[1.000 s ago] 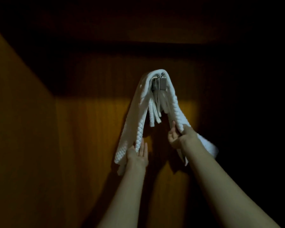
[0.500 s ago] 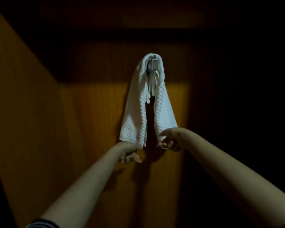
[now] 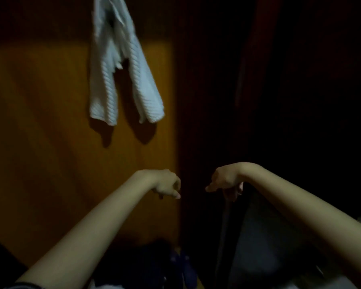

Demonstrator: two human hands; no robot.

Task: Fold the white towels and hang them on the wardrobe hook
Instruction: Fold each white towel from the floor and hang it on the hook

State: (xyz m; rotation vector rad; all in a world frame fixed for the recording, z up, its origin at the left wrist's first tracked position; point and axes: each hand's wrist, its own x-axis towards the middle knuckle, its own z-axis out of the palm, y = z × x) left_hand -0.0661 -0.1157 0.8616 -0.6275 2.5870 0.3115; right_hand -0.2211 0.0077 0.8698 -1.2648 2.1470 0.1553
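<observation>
A dim view from a head-worn camera, looking forward and down inside a dark wardrobe. A white towel [image 3: 121,65] hangs high on the orange-brown wooden back panel [image 3: 40,126], near the top left of the view. It is draped so that two textured ends fall side by side, apart from each other, with a dark gap between them; its top runs to the upper edge of the view, and the hook that carries it cannot be made out. Below the towel and well apart from it, two bare forearms reach in from the bottom corners. The left hand [image 3: 168,185] and the right hand [image 3: 225,183] are near each other at mid-height, both with fingers drooping loosely curled, holding nothing and touching nothing that can be seen. To the right, the space is almost black. At the very bottom lie dark, blurred shapes and something pale that are too unclear to name. Judging from this, the hanging step for this towel looks done, with the towel left to hang on its own. If more white towels remain, none is clearly in view here, so the next move would call for finding one, folding it, and lifting it up to the same spot.
</observation>
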